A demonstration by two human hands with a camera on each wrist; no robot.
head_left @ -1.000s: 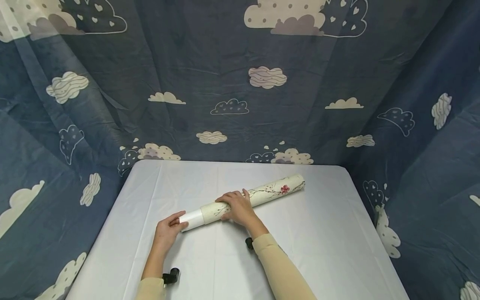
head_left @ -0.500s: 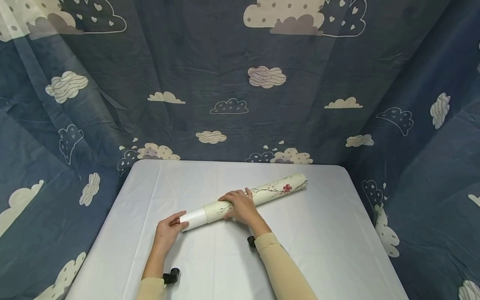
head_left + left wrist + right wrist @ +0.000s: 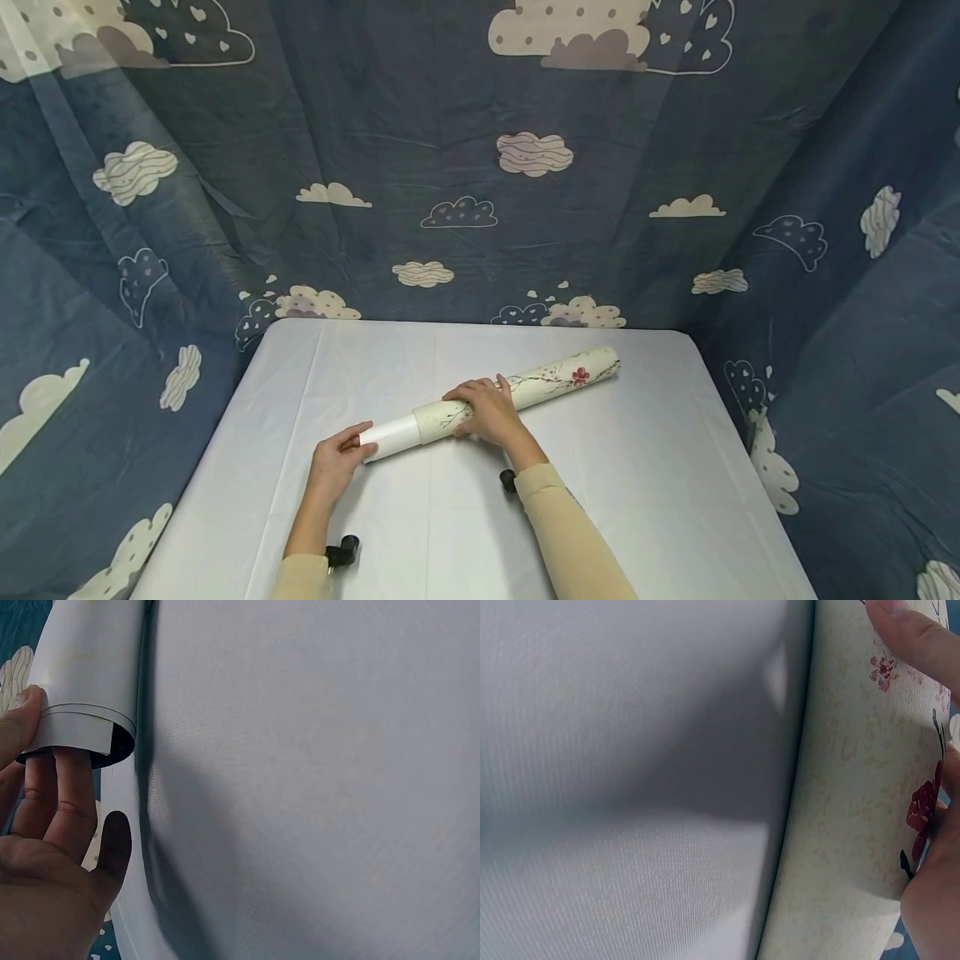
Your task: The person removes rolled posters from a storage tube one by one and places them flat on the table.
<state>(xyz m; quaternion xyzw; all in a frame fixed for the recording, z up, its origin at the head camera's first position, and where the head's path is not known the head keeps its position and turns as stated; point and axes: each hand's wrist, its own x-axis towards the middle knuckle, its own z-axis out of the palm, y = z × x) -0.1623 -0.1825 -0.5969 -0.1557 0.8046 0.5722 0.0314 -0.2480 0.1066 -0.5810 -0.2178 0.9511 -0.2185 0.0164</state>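
Note:
A long roll lies aslant on the table in the head view. Its near-left end is a plain white rolled sheet (image 3: 392, 437); the rest is a cream floral roll (image 3: 558, 380) with branches and red blossoms. My left hand (image 3: 332, 468) pinches the white end. In the left wrist view the thumb presses outside it, two fingers reach inside its hollow mouth, and layered edges show at the rim. Over the floral part curves my right hand (image 3: 489, 414), gripping it from above. The right wrist view shows its thumb along the printed surface (image 3: 847, 787); some fingers are hidden.
The table (image 3: 637, 500) wears a white cloth with fold lines. Dark blue curtains (image 3: 450, 100) with cloud prints hang behind and at both sides. Small black devices (image 3: 343, 552) sit at both wrists.
The right hand and the floral roll have slid a little to the upper right, so more of the white part shows. The left hand has stayed in place on the white end.

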